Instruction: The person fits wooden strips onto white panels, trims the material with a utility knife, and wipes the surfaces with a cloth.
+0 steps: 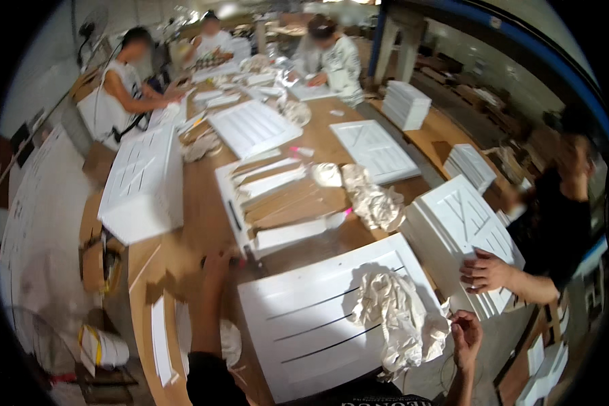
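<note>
A white slatted panel (304, 304) with dark grooves lies in front of me on the table. On its right part rests a crumpled white cloth (392, 314). My right hand (465, 338) is at the cloth's right edge, its fingers curled and seemingly pinching it. Beyond the panel's far left corner, my left hand (218, 265) reaches over the brown table, smeared by motion. Small dark things show beside its fingers, too blurred to name. Just past it sits a shallow white frame (231, 203) holding cardboard and white strips.
At right, a co-worker's hand (487, 271) rests on stacked white panels (453, 216). A tall white stack (142, 183) stands at left. More crumpled cloth (375, 199) and panels (375, 152) lie farther off. Several people work around the table. A white bucket (105, 346) stands below left.
</note>
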The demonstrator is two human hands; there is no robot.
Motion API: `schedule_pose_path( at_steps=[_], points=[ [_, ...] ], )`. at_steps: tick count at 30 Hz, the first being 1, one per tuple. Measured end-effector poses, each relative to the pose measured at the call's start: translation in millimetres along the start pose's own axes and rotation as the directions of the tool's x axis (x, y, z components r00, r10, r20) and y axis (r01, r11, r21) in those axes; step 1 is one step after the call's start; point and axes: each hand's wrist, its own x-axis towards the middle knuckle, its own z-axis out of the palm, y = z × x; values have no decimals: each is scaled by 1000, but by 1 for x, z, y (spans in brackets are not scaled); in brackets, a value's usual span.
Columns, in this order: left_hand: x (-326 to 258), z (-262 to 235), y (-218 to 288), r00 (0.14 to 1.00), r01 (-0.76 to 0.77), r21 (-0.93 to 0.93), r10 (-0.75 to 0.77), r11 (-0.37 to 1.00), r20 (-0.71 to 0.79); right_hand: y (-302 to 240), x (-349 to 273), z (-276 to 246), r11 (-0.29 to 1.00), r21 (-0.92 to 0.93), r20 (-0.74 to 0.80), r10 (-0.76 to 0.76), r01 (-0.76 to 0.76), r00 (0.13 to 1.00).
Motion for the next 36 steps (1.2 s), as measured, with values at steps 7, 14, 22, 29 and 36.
schedule_pose_path(
  at_steps=[7,14,22,29,36],
  points=[
    [-10,-35,8,995,-21,-1,20,1000,-100,2,2,-12,996,-63,-21,-71,70,997],
    [-41,-141,125,997,-78,-235,73,969,-28,9,-11,-28,992,-123,14,-15,17,1000],
    [-73,-135,285,929,-213,-454,323,865,180,18,-34,-26,922,-316,52,-221,226,974],
    [-50,-65,360,828,-437,-387,531,812,181,71,-26,-37,856,-474,54,-208,208,977],
    [-97,-138,469,772,-108,-855,585,507,249,88,-41,-115,978,-58,128,-191,200,973]
  ],
)
